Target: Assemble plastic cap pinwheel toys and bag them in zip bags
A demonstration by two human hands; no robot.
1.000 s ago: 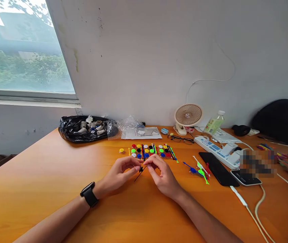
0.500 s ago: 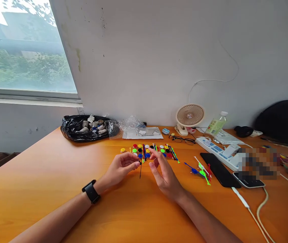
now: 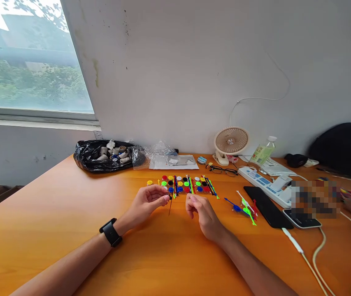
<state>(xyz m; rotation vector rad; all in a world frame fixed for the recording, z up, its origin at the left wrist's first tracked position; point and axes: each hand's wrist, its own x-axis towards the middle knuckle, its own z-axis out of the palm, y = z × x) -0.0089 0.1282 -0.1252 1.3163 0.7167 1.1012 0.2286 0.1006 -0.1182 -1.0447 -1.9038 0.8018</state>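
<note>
Standing next to this orange wooden bench and the left hand, black smartwatch on the wrist, has its fingertips pinched shut on the top of a thin black plastic stick that hangs point-down, tip at or just above the wood, can't tell which. The right hand sits just beside it, fingers loosely curled, holding nothing and not touching the stick. Right behind both hands is a neat spread of coloured round caps with more coloured sticks lying among them, and a smaller bunch of blue, green and red sticks off to the right near a black phone. Further back: a black plastic bag of small spools, a little desk fan, glasses, a white power strip.
</note>
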